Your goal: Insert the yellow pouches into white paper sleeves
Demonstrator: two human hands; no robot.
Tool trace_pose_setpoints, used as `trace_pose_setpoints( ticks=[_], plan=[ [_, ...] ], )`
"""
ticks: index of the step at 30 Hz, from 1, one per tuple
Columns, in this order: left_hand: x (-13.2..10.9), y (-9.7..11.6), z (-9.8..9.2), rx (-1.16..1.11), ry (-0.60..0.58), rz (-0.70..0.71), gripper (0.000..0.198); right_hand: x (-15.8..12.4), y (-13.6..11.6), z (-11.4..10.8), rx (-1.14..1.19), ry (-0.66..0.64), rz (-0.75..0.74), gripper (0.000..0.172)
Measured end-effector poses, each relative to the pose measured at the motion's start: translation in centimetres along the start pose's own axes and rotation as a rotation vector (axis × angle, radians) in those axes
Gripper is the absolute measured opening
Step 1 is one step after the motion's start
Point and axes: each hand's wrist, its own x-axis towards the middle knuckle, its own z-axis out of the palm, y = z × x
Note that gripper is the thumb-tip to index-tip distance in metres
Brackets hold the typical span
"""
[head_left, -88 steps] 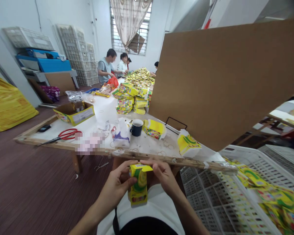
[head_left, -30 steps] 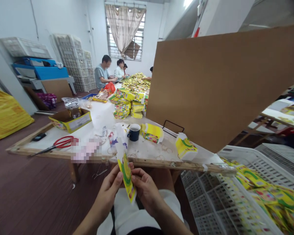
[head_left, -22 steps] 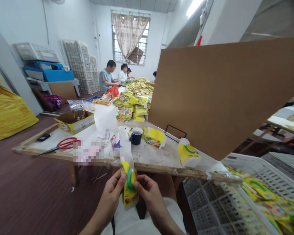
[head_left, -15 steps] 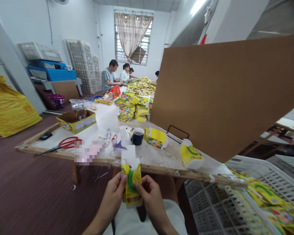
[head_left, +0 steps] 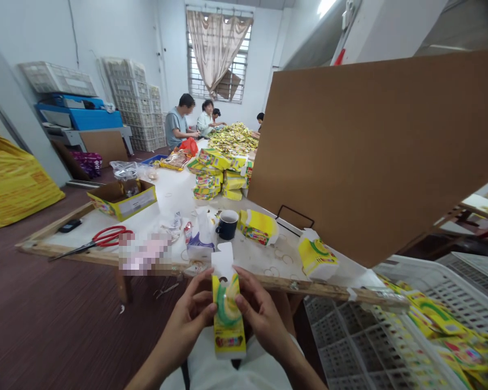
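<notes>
Above my lap, in front of the table edge, I hold a small yellow and green printed carton (head_left: 228, 319) between both hands. Its white top flap (head_left: 223, 259) stands raised toward the table. My left hand (head_left: 193, 314) grips the left side, with its thumb on the front edge. My right hand (head_left: 260, 311) grips the right side, thumb also near the front and fingers up by the flap. A dark gap shows at the carton's top; what is inside cannot be made out.
On the table (head_left: 168, 189) stand a dark mug (head_left: 228, 225), red-handled scissors (head_left: 106, 237), an open box (head_left: 124, 203) and stacked yellow packs (head_left: 222, 176). A large cardboard sheet (head_left: 370, 157) rises at right. Below it sits a white crate (head_left: 390, 346) of yellow cartons. Several people work behind.
The carton has turned more upright and its front now faces me more fully. Both hands have shifted their grip, fingers moving up along its sides toward the flap.
</notes>
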Motion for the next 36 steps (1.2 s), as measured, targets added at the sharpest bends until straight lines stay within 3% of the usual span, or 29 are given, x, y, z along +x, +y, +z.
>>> trace_pose_setpoints(
  ticks=[7,10,13,17,19,22,23,26,29,32,36],
  plan=[
    [-0.6,0.7,0.4,-0.01,-0.097,-0.047,0.062,-0.4,0.4,-0.5,-0.026,0.003,0.029,0.032],
    [-0.9,0.7,0.8,-0.029,-0.15,-0.063,0.05,-0.4,0.0,-0.8,-0.113,-0.001,0.02,0.026],
    [-1.2,0.6,1.2,-0.042,-0.187,-0.061,0.044,-0.4,-0.5,-0.8,-0.24,0.017,-0.024,0.033],
    [-1.6,0.6,1.7,-0.034,-0.143,-0.025,0.076,-0.5,-0.8,-0.5,-0.213,0.122,-0.087,0.022],
    [-1.6,0.7,1.7,-0.002,-0.151,-0.024,0.082,-0.6,-0.7,-0.5,-0.165,0.15,-0.12,0.034],
    [-1.6,0.7,1.5,0.085,-0.14,-0.006,0.059,-0.6,-0.9,-0.9,-0.301,0.12,-0.237,0.027],
    [-1.5,0.7,1.3,0.12,-0.114,0.01,0.053,-0.6,-1.1,-1.1,-0.356,0.107,-0.259,0.033],
    [-1.5,0.5,1.1,0.189,-0.034,0.038,0.048,-0.7,-1.5,-1.2,-0.352,0.02,-0.102,0.032],
    [-1.5,0.4,1.1,0.184,-0.042,0.043,0.048,-0.5,-1.5,-0.6,-0.293,-0.057,0.074,0.033],
    [-1.5,0.5,1.0,0.164,-0.065,0.059,0.05,-0.2,-1.1,0.0,-0.374,-0.003,0.072,0.027],
    [-1.3,0.7,0.6,0.096,-0.04,0.055,0.054,-0.2,-0.4,0.2,-0.397,0.022,0.022,0.034]
  ],
)
